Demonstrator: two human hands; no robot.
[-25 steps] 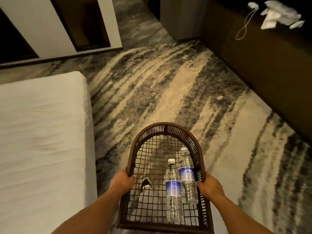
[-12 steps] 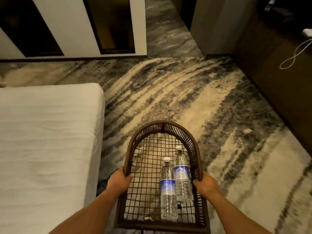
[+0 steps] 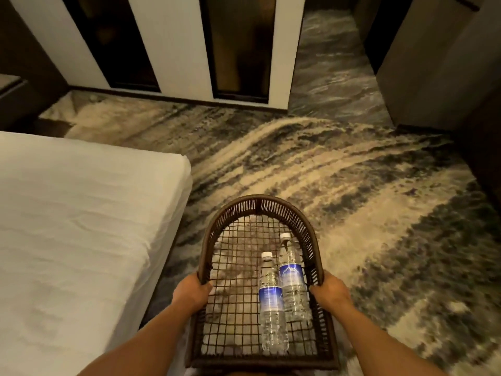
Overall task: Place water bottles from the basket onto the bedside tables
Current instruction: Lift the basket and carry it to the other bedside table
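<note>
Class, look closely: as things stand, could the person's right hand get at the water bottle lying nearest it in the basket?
Probably not yet. The right hand grips the basket rim, as does the left hand. Nothing covers the nearer bottle, but letting go would leave the basket held one-handed.

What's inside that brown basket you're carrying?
Two water bottles lie side by side against the right side of the basket, white caps pointing away. The rest of the mesh floor is bare, with carpet showing through. The near edge is out of view.
</note>
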